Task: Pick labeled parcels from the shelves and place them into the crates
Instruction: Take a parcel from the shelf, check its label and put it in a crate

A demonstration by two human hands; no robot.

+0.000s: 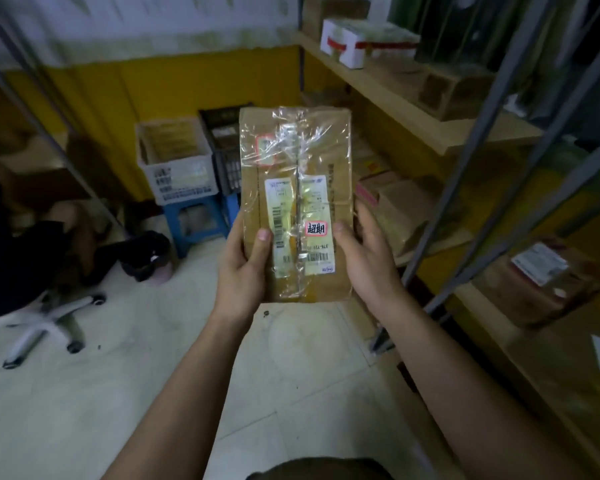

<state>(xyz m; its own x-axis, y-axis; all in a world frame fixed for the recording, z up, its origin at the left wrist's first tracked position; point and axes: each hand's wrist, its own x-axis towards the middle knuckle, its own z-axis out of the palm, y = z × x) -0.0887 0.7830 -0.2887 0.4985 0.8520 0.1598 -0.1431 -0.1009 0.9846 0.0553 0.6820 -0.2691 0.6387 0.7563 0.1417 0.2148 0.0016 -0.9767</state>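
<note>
Parcel held up in both hands, label facing the person

The flat cardboard parcel (295, 150), wrapped in clear tape, is in the air at the middle of the view, held upright with its printed label (284, 216) turned toward the face, probably so it can be read before sorting. The left hand (243, 271) grips the lower left edge, thumb pressed on the front and fingers hidden behind. The right hand (364, 258) grips the lower right edge the same way, thumb on the front and fingers curled round the side. Beyond the parcel, a white crate (181, 181) sits on a blue stool (194, 220) with a black crate (227, 168) just beside it, likely where the parcel goes. The shelves (413, 109) on the right hold more boxes.
</note>
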